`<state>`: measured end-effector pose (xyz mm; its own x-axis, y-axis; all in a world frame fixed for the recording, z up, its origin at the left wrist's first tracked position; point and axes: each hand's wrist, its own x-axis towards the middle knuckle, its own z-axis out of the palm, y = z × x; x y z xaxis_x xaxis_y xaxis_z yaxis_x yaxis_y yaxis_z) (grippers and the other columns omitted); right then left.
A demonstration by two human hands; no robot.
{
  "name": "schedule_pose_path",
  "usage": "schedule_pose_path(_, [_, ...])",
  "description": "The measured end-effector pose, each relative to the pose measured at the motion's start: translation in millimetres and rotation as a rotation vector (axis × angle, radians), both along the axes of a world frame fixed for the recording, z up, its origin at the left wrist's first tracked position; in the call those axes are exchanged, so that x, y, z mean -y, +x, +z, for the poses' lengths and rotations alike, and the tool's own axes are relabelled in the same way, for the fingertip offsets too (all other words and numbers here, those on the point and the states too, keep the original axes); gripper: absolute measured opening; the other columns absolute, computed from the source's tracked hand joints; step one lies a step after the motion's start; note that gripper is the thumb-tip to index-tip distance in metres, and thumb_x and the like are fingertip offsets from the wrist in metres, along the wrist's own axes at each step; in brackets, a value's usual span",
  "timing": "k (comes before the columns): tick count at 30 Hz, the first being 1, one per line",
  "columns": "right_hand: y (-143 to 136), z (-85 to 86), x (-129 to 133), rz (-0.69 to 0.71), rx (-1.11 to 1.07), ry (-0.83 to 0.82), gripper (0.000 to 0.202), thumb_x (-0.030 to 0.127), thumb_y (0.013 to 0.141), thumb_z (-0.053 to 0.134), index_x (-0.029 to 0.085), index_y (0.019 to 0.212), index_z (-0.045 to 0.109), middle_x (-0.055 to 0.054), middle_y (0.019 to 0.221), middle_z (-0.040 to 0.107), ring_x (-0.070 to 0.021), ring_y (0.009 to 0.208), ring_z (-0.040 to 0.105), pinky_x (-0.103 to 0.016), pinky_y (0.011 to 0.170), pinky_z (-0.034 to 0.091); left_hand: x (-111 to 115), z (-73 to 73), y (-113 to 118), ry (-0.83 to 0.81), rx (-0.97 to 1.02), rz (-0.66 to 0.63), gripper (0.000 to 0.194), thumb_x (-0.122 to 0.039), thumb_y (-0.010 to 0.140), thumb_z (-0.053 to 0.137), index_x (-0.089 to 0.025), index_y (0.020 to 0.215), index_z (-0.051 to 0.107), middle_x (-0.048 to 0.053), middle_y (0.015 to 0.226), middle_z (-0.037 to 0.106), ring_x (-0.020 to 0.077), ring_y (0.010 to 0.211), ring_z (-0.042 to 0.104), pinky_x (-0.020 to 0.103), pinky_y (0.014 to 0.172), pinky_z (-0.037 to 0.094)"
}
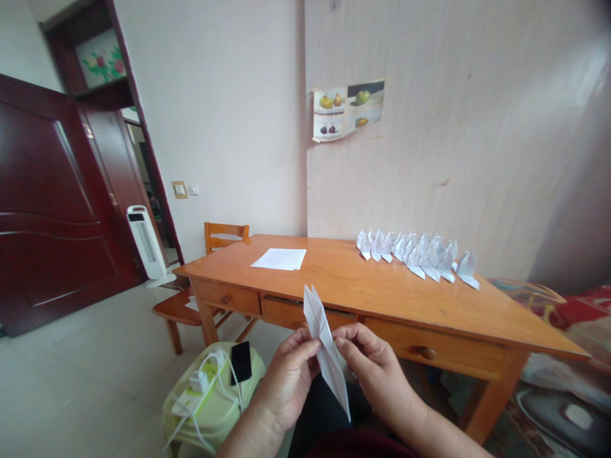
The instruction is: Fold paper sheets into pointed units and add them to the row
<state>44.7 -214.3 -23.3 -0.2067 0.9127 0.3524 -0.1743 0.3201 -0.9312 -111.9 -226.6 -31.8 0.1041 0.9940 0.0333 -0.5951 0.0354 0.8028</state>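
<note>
A long, narrow piece of folded white paper (328, 356) is held up over my lap, its split pointed end toward the table. My left hand (296, 369) pinches its left edge between thumb and fingers. On the opposite edge, my right hand (370, 356) grips the paper with thumb and forefinger. Some fingertips are hidden behind the sheet. Beyond my hands, a stack of printed paper sheets (279, 258) lies on the wooden table (329, 270). Several folded paper figures (424, 254) stand in rows at the table's back right.
Left of my legs, a pale green stool (210, 426) carries a power strip (195, 393), white cables and a black phone (241, 362). A wooden chair (226, 230) stands behind the table's left end. A white tower heater (147, 242) is near the dark red door (52, 203).
</note>
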Motion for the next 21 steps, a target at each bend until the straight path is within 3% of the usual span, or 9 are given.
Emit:
schedule_pose_path(4, [-0.8, 2.9, 0.9, 0.036, -0.040, -0.090, 0.030, 0.050, 0.085, 0.070, 0.021, 0.084, 0.066, 0.002, 0.070, 0.055, -0.0112, 0.058, 0.043, -0.024, 0.053, 0.035, 0.1, 0.0, 0.5, 0.004, 0.000, 0.002, 0.017, -0.027, 0.075, 0.078, -0.018, 0.085, 0.068, 0.003, 0.083, 0.070, 0.0184, 0.080, 0.065, 0.030, 0.077, 0.047])
schedule_pose_path(8, [-1.9, 6.7, 1.6, 0.103, -0.095, -0.199, 0.032, 0.050, 0.084, 0.072, 0.020, 0.082, 0.063, 0.005, 0.064, 0.047, -0.0090, 0.053, 0.034, -0.023, 0.050, 0.027, -0.5, -0.9, 0.5, -0.001, 0.036, -0.043, 0.014, -0.025, 0.076, 0.078, -0.018, 0.083, 0.068, 0.003, 0.081, 0.069, 0.0178, 0.079, 0.064, 0.029, 0.077, 0.047])
schedule_pose_path(13, [-1.1, 6.6, 2.6, 0.188, -0.176, -0.288, 0.028, 0.044, 0.084, 0.074, 0.019, 0.080, 0.062, 0.006, 0.063, 0.047, -0.0085, 0.053, 0.035, -0.023, 0.052, 0.025, -2.1, -6.1, -0.8, 0.013, 0.112, -0.110, 0.008, -0.019, 0.079, 0.074, -0.017, 0.084, 0.068, 0.003, 0.081, 0.070, 0.0158, 0.077, 0.063, 0.027, 0.076, 0.047])
schedule_pose_path(21, [0.4, 9.0, 5.3, 0.333, -0.283, -0.383, 0.019, 0.033, 0.088, 0.071, 0.018, 0.079, 0.063, 0.004, 0.065, 0.050, -0.0080, 0.054, 0.038, -0.022, 0.052, 0.024, -0.3, -4.8, 0.4, 0.039, 0.146, -0.192, 0.002, -0.019, 0.083, 0.069, -0.018, 0.085, 0.068, 0.007, 0.086, 0.072, 0.0216, 0.086, 0.068, 0.033, 0.082, 0.049])
